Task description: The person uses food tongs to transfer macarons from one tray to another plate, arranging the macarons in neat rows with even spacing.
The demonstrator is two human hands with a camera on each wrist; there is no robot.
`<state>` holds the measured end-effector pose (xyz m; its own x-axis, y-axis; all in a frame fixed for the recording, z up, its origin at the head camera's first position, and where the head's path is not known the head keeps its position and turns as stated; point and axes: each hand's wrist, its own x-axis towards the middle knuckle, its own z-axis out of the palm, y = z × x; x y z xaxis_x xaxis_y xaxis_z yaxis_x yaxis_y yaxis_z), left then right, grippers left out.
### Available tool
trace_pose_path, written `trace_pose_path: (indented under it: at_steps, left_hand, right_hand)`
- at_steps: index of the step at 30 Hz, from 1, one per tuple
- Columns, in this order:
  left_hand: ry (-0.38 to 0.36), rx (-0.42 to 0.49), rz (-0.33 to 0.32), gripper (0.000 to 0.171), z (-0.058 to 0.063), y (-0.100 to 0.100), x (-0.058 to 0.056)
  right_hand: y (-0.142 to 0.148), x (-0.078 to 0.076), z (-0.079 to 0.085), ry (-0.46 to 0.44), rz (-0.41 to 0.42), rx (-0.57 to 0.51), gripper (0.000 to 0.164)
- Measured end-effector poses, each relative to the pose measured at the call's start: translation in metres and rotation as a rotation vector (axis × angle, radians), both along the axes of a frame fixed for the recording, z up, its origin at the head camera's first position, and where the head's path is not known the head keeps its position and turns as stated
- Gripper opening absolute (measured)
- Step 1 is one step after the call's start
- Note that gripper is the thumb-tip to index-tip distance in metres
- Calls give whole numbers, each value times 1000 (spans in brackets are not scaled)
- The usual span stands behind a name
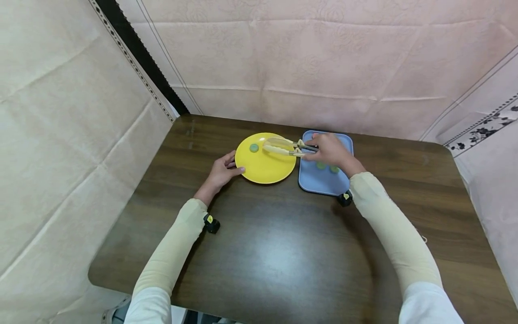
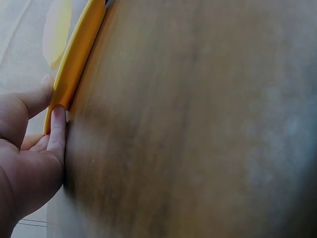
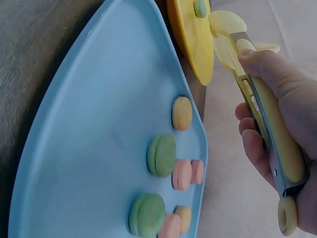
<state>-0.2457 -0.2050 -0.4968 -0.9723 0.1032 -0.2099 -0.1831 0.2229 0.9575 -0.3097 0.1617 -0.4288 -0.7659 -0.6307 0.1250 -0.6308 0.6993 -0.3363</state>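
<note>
My left hand (image 1: 221, 172) pinches the left rim of a round yellow plate (image 1: 265, 172), thumb and fingers at its edge in the left wrist view. A green macaron (image 1: 254, 147) lies on that plate. My right hand (image 1: 329, 150) grips cream-and-metal tongs (image 3: 262, 109), their pale tips over the plate's middle. Whether anything sits between the tips cannot be made out. Below the right hand lies a blue tray (image 3: 94, 124) with green macarons (image 3: 162, 154), pink macarons (image 3: 182, 173) and yellowish macarons (image 3: 182, 113), several in all.
Plate and tray stand side by side near the far edge of a dark wooden table (image 1: 259, 261). A pale cloth (image 1: 307, 67) hangs behind the table, another (image 1: 60, 157) at the left. Black wrist cameras (image 1: 211, 224) sit on both forearms.
</note>
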Motion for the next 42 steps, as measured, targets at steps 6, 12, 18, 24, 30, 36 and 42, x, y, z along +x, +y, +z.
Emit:
trace_pose_path:
  at_steps: [6, 12, 18, 24, 30, 36, 42]
  left_hand:
    - [0, 17, 3, 80, -4, 1, -1]
    - [36, 20, 18, 80, -13, 0, -2]
    - [58, 37, 19, 80, -16, 0, -3]
    - [53, 41, 17, 80, -15, -1, -3]
    - [0, 42, 2, 79, 7, 2, 4]
    - [-6, 28, 2, 78, 16, 3, 8]
    - [10, 13, -2, 79, 17, 3, 9]
  right_hand:
    - [-7, -4, -6, -38, -38, 7, 52]
    - [-9, -7, -12, -93, -85, 35, 58]
    - [-3, -3, -12, -104, -98, -13, 58]
    - [16, 6, 4, -14, -74, -87, 54]
    - [47, 25, 26, -30, -171, -93, 62]
    - [83, 50, 38, -14, -259, -43, 60]
    - [117, 73, 38, 10, -328, -31, 60]
